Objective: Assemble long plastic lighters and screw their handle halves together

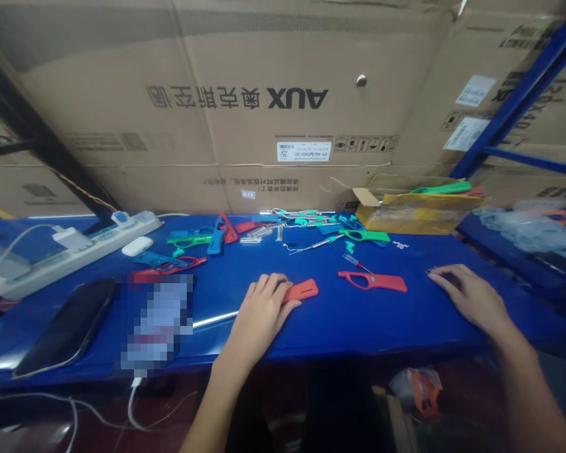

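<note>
My left hand (pixel 259 314) is closed round a red long-reach lighter (pixel 302 290), whose slotted grip end sticks out to the right. A thin metal tube (pixel 216 319) emerges on the other side of the hand, pointing left. My right hand (pixel 466 296) pinches a tiny piece at the fingertips, low over the table; it is too small to name. Between the hands lies a red lighter shell half (pixel 387 281) with a trigger opening. Just behind that shell is a small clear part with a thin red stem (pixel 353 260).
Green, blue and red shells (pixel 217 236), clear tubes and metal rods with teal ends (pixel 311 220) lie along the back. A yellow-taped carton (pixel 410 211) stands back right. Left are a power strip (pixel 89 251), a dark phone (pixel 68 324) and a blurred-out screen (pixel 155 327).
</note>
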`<state>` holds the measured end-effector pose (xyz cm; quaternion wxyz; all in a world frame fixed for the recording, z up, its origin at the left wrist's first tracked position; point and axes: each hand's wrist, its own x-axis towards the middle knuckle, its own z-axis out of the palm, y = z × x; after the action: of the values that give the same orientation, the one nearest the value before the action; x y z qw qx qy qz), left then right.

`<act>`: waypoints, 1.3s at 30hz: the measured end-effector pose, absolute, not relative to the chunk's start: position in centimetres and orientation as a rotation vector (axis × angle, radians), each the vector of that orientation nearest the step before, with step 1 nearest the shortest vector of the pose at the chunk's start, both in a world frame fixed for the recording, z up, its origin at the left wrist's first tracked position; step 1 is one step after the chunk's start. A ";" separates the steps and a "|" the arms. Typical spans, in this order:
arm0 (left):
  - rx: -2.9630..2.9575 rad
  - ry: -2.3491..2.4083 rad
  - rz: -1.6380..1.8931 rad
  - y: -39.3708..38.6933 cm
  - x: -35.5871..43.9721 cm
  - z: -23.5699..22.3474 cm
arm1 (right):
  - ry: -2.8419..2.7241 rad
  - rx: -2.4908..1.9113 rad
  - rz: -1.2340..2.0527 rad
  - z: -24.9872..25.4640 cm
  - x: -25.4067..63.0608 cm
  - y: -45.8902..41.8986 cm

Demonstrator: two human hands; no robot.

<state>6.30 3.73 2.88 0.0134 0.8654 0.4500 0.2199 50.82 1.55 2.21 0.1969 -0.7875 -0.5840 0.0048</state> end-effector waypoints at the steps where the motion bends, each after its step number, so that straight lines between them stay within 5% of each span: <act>1: 2.686 1.401 0.687 3.7 6.3 2.9 | -1.641 -2.213 -0.001 2.0 51.0 1.6; 10: 2.637 1.274 0.686 2.9 6.3 3.7 | -1.526 -2.027 -0.199 2.6 48.8 0.9; 20: 2.770 1.127 0.659 3.1 6.6 3.0 | -1.693 -1.351 0.588 2.2 30.7 -0.4; 39: 2.547 1.051 0.755 2.6 6.0 3.6 | -1.964 -1.290 0.455 2.8 29.5 0.7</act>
<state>6.03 2.59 3.57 0.1417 0.8825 0.3641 0.2616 29.49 0.75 2.77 0.3654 -0.5018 -0.7638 0.1771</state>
